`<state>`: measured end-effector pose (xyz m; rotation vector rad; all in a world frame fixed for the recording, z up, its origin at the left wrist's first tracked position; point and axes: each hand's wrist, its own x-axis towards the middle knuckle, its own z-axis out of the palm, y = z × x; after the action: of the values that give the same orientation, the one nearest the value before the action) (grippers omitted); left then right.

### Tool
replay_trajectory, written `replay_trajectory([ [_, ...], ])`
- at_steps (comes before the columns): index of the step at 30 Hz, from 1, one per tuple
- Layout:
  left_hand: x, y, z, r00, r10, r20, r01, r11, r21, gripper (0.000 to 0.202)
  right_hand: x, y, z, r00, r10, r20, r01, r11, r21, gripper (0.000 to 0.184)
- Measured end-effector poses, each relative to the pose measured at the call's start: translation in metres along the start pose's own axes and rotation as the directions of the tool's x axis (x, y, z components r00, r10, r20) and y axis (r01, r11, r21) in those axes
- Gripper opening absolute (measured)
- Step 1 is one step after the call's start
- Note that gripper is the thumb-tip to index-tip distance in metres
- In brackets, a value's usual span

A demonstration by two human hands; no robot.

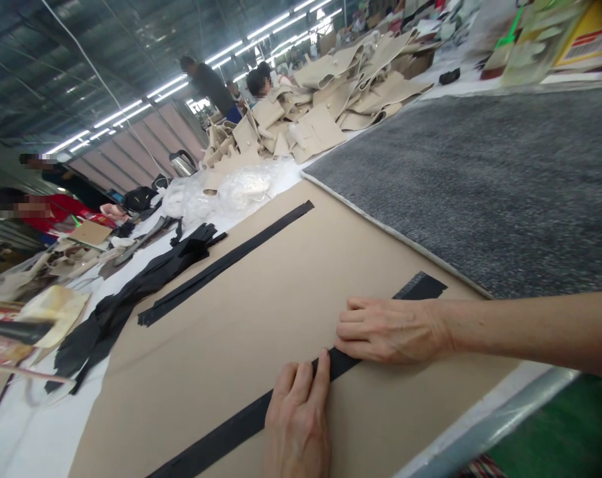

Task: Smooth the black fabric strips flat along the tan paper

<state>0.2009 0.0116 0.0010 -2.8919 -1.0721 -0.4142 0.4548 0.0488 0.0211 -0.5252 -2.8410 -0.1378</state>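
Observation:
A long black fabric strip (231,425) lies diagonally across a beige sheet (221,332). My left hand (298,425) rests on the strip with its fingers stretched out and pressed down. Just beyond it, my right hand (390,330) has its fingers bent together against the same strip and covers part of it. The strip's far end shows past my right wrist, with a speckled grey patch on it. Farther off on the beige sheet lies a second black strip (231,261), roughly parallel to the first.
Crumpled black strips (131,299) lie along the sheet's left side. A dark grey mat (460,179) borders it at the right. Beyond are clear plastic bags (241,186), piled beige pieces (320,126) and a bottle (539,50). Several people work in the background.

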Motion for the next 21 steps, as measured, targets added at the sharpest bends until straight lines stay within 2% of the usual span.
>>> replay_trajectory([
  [4, 0.002, 0.004, -0.001, 0.995, -0.052, 0.081, 0.046, 0.996, 0.080, 0.071, -0.007, 0.000, -0.003, 1.000, 0.012, 0.010, -0.012, 1.000, -0.015, 0.016],
  [10, 0.012, 0.010, -0.014, 0.986, -0.048, 0.157, 0.021, 0.986, 0.167, 0.079, -0.023, 0.002, -0.009, 0.999, 0.033, 0.038, -0.032, 0.999, -0.021, 0.012],
  [13, 0.015, 0.009, -0.016, 0.986, -0.036, 0.162, 0.006, 0.982, 0.187, 0.075, -0.032, 0.003, -0.014, 0.997, 0.057, 0.052, -0.056, 0.998, -0.009, 0.015],
  [16, 0.018, 0.007, -0.014, 0.993, 0.029, 0.118, -0.049, 0.983, 0.178, 0.068, -0.039, 0.005, -0.021, 0.994, 0.079, 0.077, -0.079, 0.997, -0.009, 0.017],
  [19, 0.024, 0.006, -0.010, 0.991, 0.099, 0.089, -0.109, 0.986, 0.122, 0.058, -0.046, 0.007, -0.026, 0.992, 0.085, 0.097, -0.084, 0.996, -0.012, 0.017],
  [21, 0.028, 0.006, -0.009, 0.987, 0.112, 0.112, -0.120, 0.990, 0.073, 0.051, -0.051, 0.008, -0.028, 0.990, 0.089, 0.110, -0.088, 0.996, -0.012, 0.017],
])
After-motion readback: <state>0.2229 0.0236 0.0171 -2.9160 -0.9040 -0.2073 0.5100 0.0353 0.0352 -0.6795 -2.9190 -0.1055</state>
